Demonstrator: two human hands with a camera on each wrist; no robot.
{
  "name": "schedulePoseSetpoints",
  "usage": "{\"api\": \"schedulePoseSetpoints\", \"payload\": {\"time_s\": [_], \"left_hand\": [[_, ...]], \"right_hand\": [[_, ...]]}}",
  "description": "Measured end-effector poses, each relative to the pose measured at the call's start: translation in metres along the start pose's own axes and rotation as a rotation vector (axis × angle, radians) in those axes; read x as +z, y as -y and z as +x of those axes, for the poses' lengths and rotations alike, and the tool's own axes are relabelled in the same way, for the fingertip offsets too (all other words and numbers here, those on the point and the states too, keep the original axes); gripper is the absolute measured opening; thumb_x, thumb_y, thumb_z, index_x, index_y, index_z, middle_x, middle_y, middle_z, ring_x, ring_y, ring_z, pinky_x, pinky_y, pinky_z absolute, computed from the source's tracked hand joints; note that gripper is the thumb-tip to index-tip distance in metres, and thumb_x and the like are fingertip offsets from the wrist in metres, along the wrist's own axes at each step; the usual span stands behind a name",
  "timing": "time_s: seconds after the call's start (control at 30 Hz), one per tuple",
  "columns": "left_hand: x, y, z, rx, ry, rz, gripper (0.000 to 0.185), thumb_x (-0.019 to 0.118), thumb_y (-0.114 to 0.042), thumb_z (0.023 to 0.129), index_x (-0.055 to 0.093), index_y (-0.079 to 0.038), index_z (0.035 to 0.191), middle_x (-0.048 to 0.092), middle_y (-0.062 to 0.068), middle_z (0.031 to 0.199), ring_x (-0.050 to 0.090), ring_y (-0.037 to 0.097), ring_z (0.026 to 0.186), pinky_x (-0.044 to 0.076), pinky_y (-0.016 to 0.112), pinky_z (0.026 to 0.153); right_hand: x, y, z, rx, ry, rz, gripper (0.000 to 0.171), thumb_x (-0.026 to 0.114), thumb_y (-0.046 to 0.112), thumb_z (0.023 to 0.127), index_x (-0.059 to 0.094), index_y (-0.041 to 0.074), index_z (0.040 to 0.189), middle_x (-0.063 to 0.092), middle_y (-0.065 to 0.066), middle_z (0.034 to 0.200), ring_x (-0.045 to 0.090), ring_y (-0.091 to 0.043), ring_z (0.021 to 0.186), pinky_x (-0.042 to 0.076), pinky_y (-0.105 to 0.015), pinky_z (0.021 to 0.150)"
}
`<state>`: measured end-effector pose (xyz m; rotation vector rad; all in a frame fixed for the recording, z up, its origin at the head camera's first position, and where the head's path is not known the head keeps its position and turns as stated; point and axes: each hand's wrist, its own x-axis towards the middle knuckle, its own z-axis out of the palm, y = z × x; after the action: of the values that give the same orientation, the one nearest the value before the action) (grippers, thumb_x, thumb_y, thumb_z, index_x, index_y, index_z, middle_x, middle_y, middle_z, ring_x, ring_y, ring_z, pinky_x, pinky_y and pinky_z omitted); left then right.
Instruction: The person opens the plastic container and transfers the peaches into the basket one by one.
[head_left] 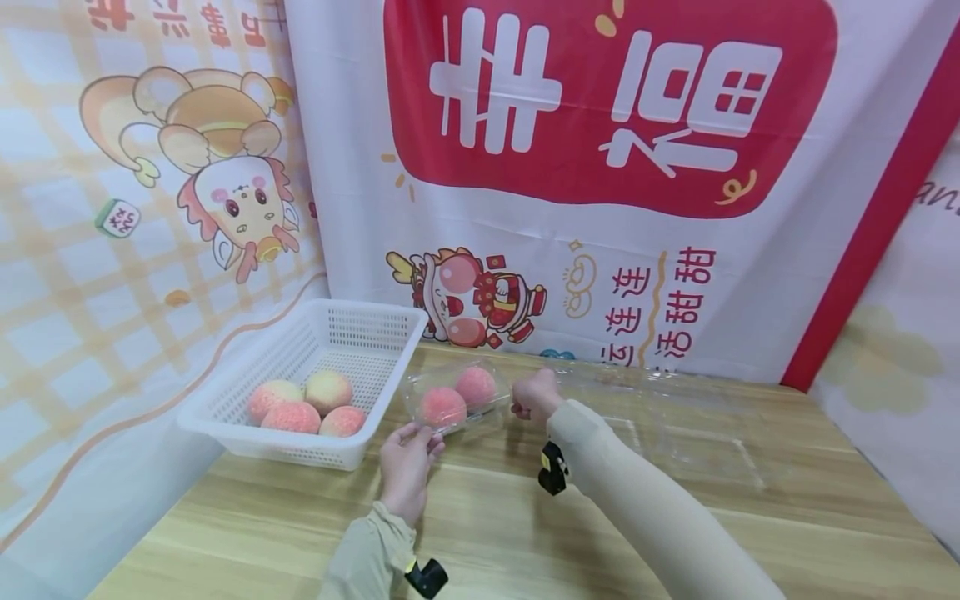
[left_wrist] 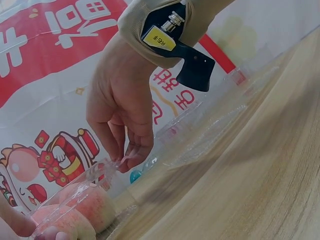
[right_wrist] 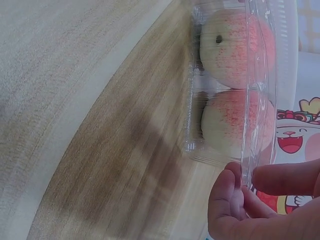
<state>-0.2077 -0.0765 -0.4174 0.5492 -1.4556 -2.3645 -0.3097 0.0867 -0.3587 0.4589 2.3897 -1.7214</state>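
The right hand (head_left: 536, 396) has its thumb and fingertips together, pinching the clear rim of a plastic box (head_left: 491, 412) at the end farther from the white basket (head_left: 300, 450). The left hand (head_left: 407, 467), just right of the basket's near corner, grips the box's near edge at the end closer to the basket, thumb and fingers on either side of the plastic. The box itself rests on the wooden table (head_left: 510, 517) just to the right of the basket, and inside it two pink peaches (head_left: 444, 408) sit side by side. The filling of this box therefore looks done, and its transparent top lies over the fruit; closing seems to be the step in hand. Whether the rim has locked all the way round cannot be told through the glare, so pressing the edges home is probably what is left here. In the basket, four more peaches (head_left: 291, 417) lie gathered toward its near end, not yet boxed. Well to the right of the basket, beyond the right hand, more clear packaging (head_left: 705, 450) lies on the table, which suggests that the work as a whole is only partly through.
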Motion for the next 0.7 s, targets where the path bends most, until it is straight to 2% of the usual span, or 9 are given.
{"api": "schedulePoseSetpoints", "payload": {"time_s": [0.4,0.7], "left_hand": [[-0.0012,-0.0005,0.0014,-0.002,0.009,0.005,0.040,0.055,0.006,0.095,0.039,0.014,0.131,0.057,0.023,0.108,0.064,0.021,0.086,0.055,0.034,0.087],[-0.0013,0.0004,0.0026,0.000,0.007,0.001,0.037,0.056,0.008,0.093,0.043,0.014,0.128,0.059,0.023,0.106,0.065,0.020,0.083,0.057,0.032,0.083]], "right_hand": [[0.0017,-0.0004,0.0070,0.031,-0.022,0.002,0.037,0.052,-0.020,0.073,0.051,-0.009,0.109,0.060,-0.018,0.089,0.064,-0.024,0.066,0.058,-0.039,0.077],[-0.0014,0.0018,0.0007,0.039,-0.024,0.023,0.039,0.052,-0.020,0.073,0.050,-0.010,0.111,0.061,-0.018,0.087,0.063,-0.023,0.065,0.059,-0.035,0.069]]}}
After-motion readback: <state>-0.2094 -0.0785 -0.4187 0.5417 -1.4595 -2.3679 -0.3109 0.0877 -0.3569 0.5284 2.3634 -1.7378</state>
